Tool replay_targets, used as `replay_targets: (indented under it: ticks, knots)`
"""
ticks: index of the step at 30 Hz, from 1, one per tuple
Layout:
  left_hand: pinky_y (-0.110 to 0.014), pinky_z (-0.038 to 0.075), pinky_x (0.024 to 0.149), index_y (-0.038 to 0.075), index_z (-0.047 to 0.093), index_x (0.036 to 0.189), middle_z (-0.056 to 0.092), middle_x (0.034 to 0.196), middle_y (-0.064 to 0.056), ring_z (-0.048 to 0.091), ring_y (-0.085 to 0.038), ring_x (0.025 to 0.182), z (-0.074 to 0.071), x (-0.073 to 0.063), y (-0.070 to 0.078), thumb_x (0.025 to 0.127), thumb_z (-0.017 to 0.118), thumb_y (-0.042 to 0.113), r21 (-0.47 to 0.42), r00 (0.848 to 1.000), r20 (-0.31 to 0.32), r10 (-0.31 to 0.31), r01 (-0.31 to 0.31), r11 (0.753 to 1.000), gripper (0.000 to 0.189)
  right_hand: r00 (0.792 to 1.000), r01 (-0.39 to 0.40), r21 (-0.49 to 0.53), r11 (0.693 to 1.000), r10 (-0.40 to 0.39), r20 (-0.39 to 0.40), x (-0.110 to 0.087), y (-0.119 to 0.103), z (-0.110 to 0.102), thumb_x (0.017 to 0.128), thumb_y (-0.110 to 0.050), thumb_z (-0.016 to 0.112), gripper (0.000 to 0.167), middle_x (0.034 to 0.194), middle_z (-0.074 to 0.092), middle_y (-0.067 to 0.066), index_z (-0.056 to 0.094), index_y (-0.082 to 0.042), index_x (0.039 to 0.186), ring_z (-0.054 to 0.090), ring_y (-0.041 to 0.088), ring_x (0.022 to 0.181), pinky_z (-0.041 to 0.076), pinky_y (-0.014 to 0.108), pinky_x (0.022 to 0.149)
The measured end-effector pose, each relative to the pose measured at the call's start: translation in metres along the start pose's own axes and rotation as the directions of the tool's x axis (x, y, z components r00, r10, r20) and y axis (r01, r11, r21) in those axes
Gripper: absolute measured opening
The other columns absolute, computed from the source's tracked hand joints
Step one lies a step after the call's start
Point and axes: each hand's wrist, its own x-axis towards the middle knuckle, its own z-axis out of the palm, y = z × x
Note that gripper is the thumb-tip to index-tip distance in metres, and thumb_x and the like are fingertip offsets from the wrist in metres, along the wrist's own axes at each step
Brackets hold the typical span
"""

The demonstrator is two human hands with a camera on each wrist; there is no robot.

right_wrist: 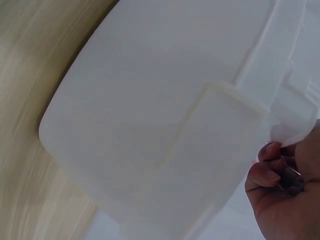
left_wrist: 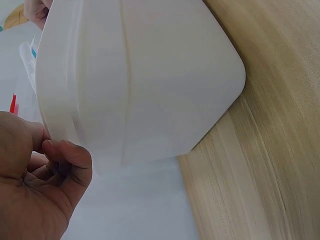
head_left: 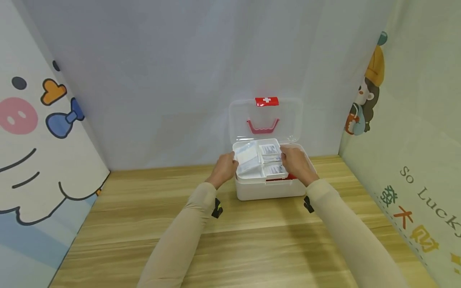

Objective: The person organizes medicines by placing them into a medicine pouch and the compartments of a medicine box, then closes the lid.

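Observation:
Both hands hold a white compartment tray (head_left: 255,175) over the left part of a white first-aid box (head_left: 270,192). My left hand (head_left: 224,167) pinches the tray's left edge, fingers curled in the left wrist view. At the opposite edge, my right hand (head_left: 297,163) grips the tray between thumb and curled fingers. Inside lie a pale flat packet (head_left: 247,154) on the left and several small printed packets (head_left: 269,149) on the right. Something red (head_left: 291,176) shows in the box under the right hand. The rest of the box's inside is mostly hidden.
The clear lid (head_left: 295,116) stands raised behind the box, with a pink handle (head_left: 263,130) and a red latch (head_left: 267,101) bearing a white cross. Beneath is a wooden table (head_left: 230,244). A grey cloth (head_left: 162,100) hangs behind; printed panels flank both sides.

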Motion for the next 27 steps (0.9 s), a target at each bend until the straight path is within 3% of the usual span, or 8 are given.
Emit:
replay_targets:
  ticks: [2,6,8,11,13,15,18,27]
  knots:
    - [-0.026,0.04,0.057,-0.002,0.057,0.096,0.049,0.074,-0.007,0.049,-0.02,0.068,0.0001,0.0,-0.0006,0.094,0.047,0.004,-0.004,1.0,0.003,0.003,-0.003,1.0,0.012,1.0,0.018,-0.008,1.0,-0.018,-0.02,0.0,0.0003,0.0003,0.096,-0.005,0.049,0.02,0.086,0.064,0.019,0.066,0.003,0.101,0.053,0.029,0.074,0.048,0.043,0.068]
    - [-0.023,0.037,0.054,-0.004,0.058,0.098,0.044,0.071,-0.004,0.046,-0.017,0.063,-0.0013,-0.0014,-0.0002,0.095,0.046,0.005,-0.014,1.0,0.021,-0.002,0.002,1.0,0.016,1.0,0.026,-0.014,1.0,-0.027,-0.01,-0.0013,-0.0004,-0.0016,0.096,-0.005,0.048,0.024,0.097,0.068,0.02,0.068,0.003,0.107,0.055,0.028,0.079,0.051,0.044,0.074]
    - [-0.021,0.036,0.052,-0.008,0.059,0.109,0.043,0.07,-0.004,0.044,-0.015,0.06,-0.0027,-0.0025,0.0005,0.095,0.045,0.005,-0.032,0.999,0.033,-0.01,0.011,0.999,0.024,1.0,0.023,-0.013,1.0,-0.023,0.0,-0.0027,-0.0012,-0.0032,0.097,-0.005,0.048,0.028,0.106,0.069,0.022,0.067,0.004,0.114,0.057,0.029,0.083,0.052,0.045,0.078]
    - [-0.02,0.035,0.05,-0.01,0.059,0.117,0.044,0.069,-0.004,0.043,-0.013,0.057,-0.0052,-0.0031,0.0021,0.096,0.045,0.006,-0.058,0.999,0.036,-0.013,0.015,0.998,0.029,1.0,0.016,-0.008,1.0,-0.016,0.002,-0.0043,-0.0023,-0.0048,0.097,-0.005,0.048,0.026,0.101,0.068,0.021,0.068,0.004,0.11,0.055,0.028,0.08,0.05,0.042,0.075]
    - [-0.021,0.035,0.049,-0.009,0.059,0.114,0.044,0.068,-0.004,0.043,-0.013,0.056,-0.0064,-0.0037,0.0026,0.095,0.046,0.006,-0.069,1.0,0.027,-0.008,0.01,0.998,0.028,1.0,0.02,-0.008,1.0,-0.02,-0.003,-0.0043,-0.0028,-0.0053,0.096,-0.004,0.048,0.021,0.09,0.064,0.02,0.067,0.004,0.099,0.051,0.027,0.076,0.047,0.039,0.07]
    - [-0.021,0.035,0.051,-0.005,0.059,0.1,0.043,0.068,-0.004,0.043,-0.014,0.058,-0.0068,-0.0041,0.0026,0.095,0.047,0.006,-0.059,1.0,0.015,0.004,-0.003,0.998,0.017,1.0,0.025,-0.011,1.0,-0.025,-0.011,-0.0041,-0.0035,-0.0058,0.096,-0.004,0.049,0.017,0.08,0.059,0.016,0.063,0.002,0.089,0.048,0.026,0.073,0.044,0.037,0.067]
    - [-0.022,0.035,0.052,-0.001,0.055,0.088,0.042,0.067,-0.003,0.044,-0.015,0.06,-0.0061,-0.0053,0.0016,0.094,0.048,0.005,-0.035,1.0,0.009,0.014,-0.013,0.999,0.012,0.999,0.032,-0.023,0.999,-0.032,-0.01,-0.004,-0.0043,-0.0063,0.096,-0.004,0.049,0.017,0.075,0.054,0.014,0.059,0.0,0.083,0.047,0.026,0.072,0.043,0.037,0.067]
    - [-0.022,0.035,0.052,0.0,0.054,0.086,0.044,0.067,-0.003,0.044,-0.015,0.059,-0.006,-0.009,0.0023,0.095,0.049,0.006,-0.039,1.0,0.006,0.018,-0.017,0.999,0.012,1.0,-0.001,-0.013,1.0,0.002,0.02,-0.0086,-0.0066,-0.0094,0.097,-0.007,0.048,0.024,0.097,0.066,0.021,0.067,0.004,0.108,0.052,0.028,0.079,0.049,0.042,0.074]
